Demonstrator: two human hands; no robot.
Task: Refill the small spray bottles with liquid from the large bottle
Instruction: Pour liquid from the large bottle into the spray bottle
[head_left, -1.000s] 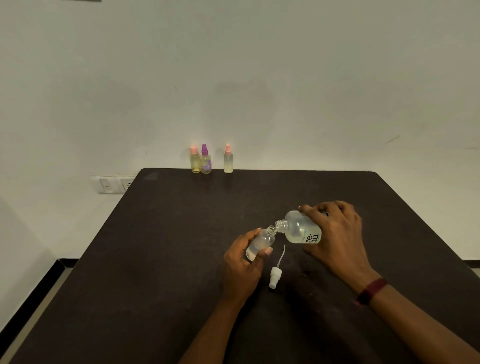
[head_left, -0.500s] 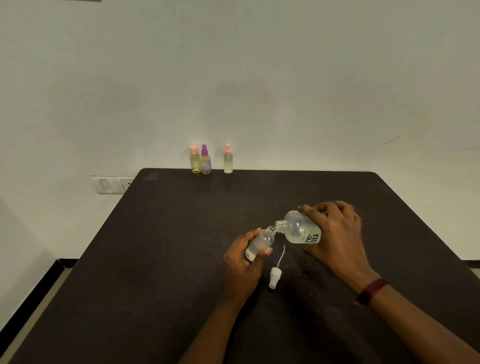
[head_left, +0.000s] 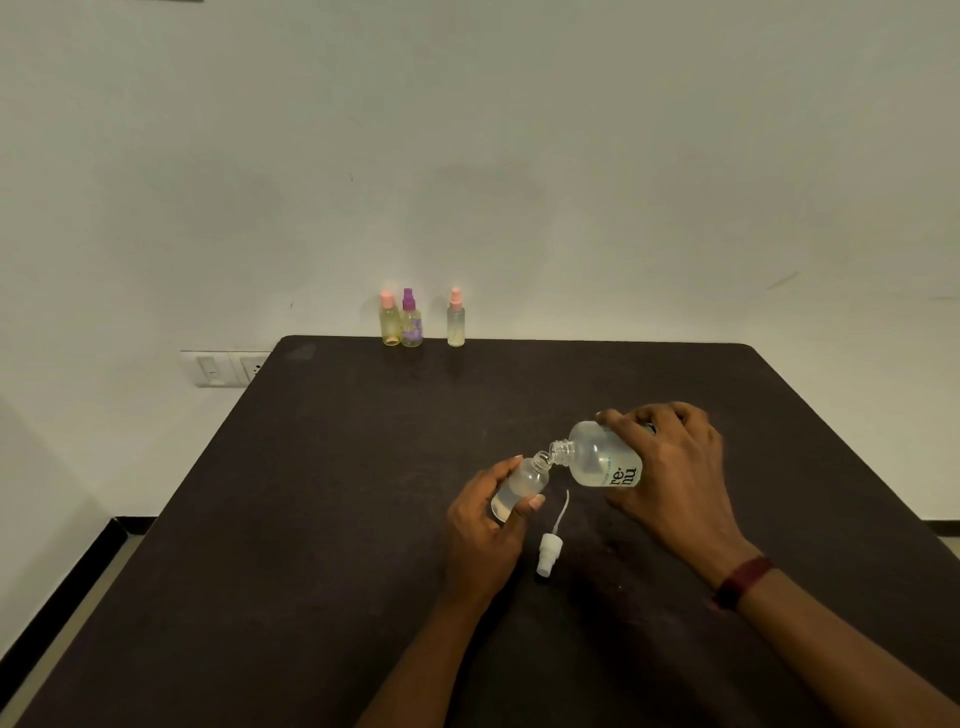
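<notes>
My right hand (head_left: 670, 473) grips the large clear bottle (head_left: 597, 460), tipped on its side with its open neck pointing left. Its mouth meets the open mouth of a small clear bottle (head_left: 522, 486), which my left hand (head_left: 485, 525) holds tilted just above the dark table (head_left: 311, 519). Clear liquid sits in the lower part of the small bottle. The white spray cap with its dip tube (head_left: 550, 551) lies flat on the table between my hands.
Three small spray bottles stand at the table's far edge against the wall: a yellow one with a pink cap (head_left: 389, 326), a purple-capped one (head_left: 411, 326), a pale one with a pink cap (head_left: 455, 318). Wall sockets (head_left: 223, 368) sit left of the table.
</notes>
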